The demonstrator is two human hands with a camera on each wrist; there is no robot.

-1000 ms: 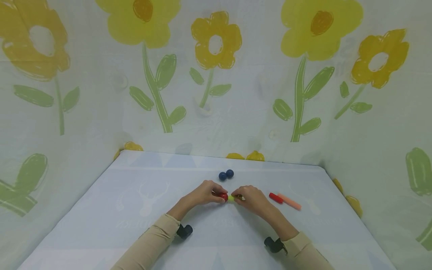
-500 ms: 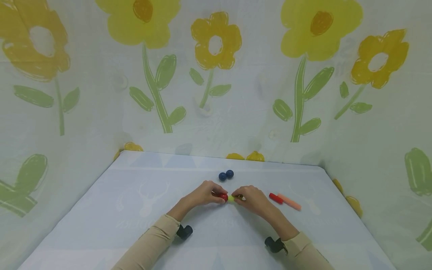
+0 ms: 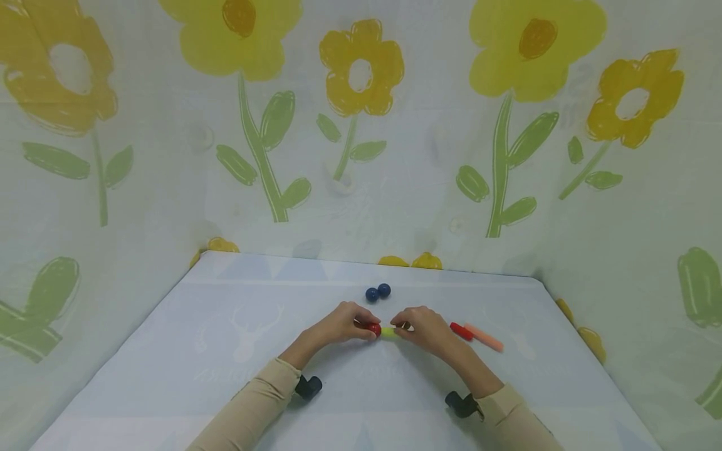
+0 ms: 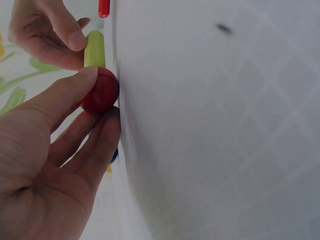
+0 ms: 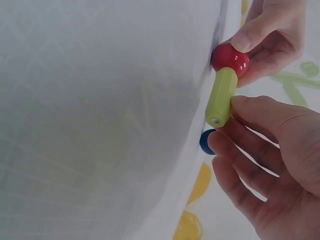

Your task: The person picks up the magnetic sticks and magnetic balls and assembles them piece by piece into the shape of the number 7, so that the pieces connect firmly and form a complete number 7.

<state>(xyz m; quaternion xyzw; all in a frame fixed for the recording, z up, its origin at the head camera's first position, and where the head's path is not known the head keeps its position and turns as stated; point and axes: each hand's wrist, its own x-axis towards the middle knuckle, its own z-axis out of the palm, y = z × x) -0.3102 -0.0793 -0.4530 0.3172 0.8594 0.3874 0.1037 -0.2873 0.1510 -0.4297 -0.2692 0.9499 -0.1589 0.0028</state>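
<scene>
Pinching the red ball [image 4: 103, 92] between thumb and fingers of the left hand [image 3: 345, 322], low over the white tabletop [image 3: 169, 351], with the yellow-green peg [image 5: 221, 97] butted against the ball on the grip's right. Bent about the peg's outer part with the right hand [image 3: 424, 329], thumb at its side; cannot tell whether pinching or merely touching. Spreading widely left of the grip and back toward the body, as tabletop; reaching the far edge sooner, and meeting the flowered backdrop [image 3: 395, 188] there.

Hidden under the left thumb and fingers, in part, as to the ball. Hard to make out how ball and peg meet; showing a small hole at the peg's free end. Seen only in part past the fingers in both wrist views, as to blue. Cut off at the bottom of the head view, as to the sleeves [image 3: 248, 407].

Standing beyond the grip: two dark blue balls [image 3: 371, 294], side by side. Lying to its right, just past the right hand and across that way: a red stick [image 3: 461, 331] and a longer orange stick [image 3: 488, 340].
</scene>
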